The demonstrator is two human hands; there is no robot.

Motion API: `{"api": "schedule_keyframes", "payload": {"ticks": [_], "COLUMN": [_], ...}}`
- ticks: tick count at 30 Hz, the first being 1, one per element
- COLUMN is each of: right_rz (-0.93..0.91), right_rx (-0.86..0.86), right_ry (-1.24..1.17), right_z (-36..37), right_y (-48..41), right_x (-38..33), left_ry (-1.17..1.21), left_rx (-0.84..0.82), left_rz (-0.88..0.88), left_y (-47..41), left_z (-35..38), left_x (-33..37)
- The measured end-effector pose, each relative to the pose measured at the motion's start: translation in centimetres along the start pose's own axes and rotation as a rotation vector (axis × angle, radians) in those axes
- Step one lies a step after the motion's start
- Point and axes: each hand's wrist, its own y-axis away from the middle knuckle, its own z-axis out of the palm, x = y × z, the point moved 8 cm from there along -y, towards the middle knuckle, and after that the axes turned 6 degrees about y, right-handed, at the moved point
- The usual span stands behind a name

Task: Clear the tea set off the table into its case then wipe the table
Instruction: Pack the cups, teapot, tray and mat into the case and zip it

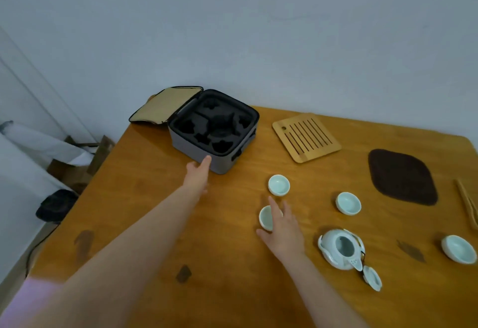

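Note:
The grey case [196, 150] stands open at the table's far left, its black foam insert bare and its lid [165, 105] folded back. My left hand [198, 175] reaches to the case's near corner with straight fingers touching it. My right hand [280, 226] hovers with spread fingers over a pale celadon cup [265, 217], partly covering it. A second cup [278, 184] sits just beyond, a third [348, 203] to the right, another [458, 248] at the far right. The lidless teapot [341, 248] sits near my right wrist, its lid [372, 278] beside it.
A slatted bamboo tray [306, 137] lies right of the case. A dark brown cloth [402, 176] lies further right, with wooden tongs [468, 204] at the table's right edge. Dark stains mark the wooden table [144, 198]. Boxes and a black bag sit on the floor at left.

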Motion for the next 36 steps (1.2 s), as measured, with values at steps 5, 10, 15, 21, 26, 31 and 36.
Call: {"api": "schedule_keyframes", "payload": {"ticks": [5,10,15,21,26,31,36], "right_rz": [0.038,0.042,0.105,0.135,0.126,0.080,0.025], "right_rx": [-0.021,-0.015,-0.013,0.065,0.101,0.172,0.311], "right_ry": [0.047,0.073,-0.019,-0.087,-0.119,-0.173,-0.193], "right_z": [0.8,1.2,1.1,-0.1,-1.0,-2.3,-4.9], "right_y": [-1.6,-2.1,-1.7,-0.8,-0.2,0.2,-0.1], "right_x": [0.4,0.4,1.0,1.3,1.0,0.0,-1.6], "left_ry": [0.064,0.086,0.040,-0.004,-0.166,-0.377,-0.538], "left_rx": [-0.020,0.004,0.010,0.002,-0.003,-0.070,-0.142], "left_rz": [-0.046,-0.142,-0.135,-0.166,-0.126,-0.067,0.002], "left_y": [-4.6,-6.4,-6.5,-5.8,-4.3,-2.4,-1.6], "left_z": [0.7,1.2,1.3,-0.5,-2.5,-4.1,-5.0], "left_x": [3.7,3.2,3.5,2.5,1.5,0.7,0.2]}}
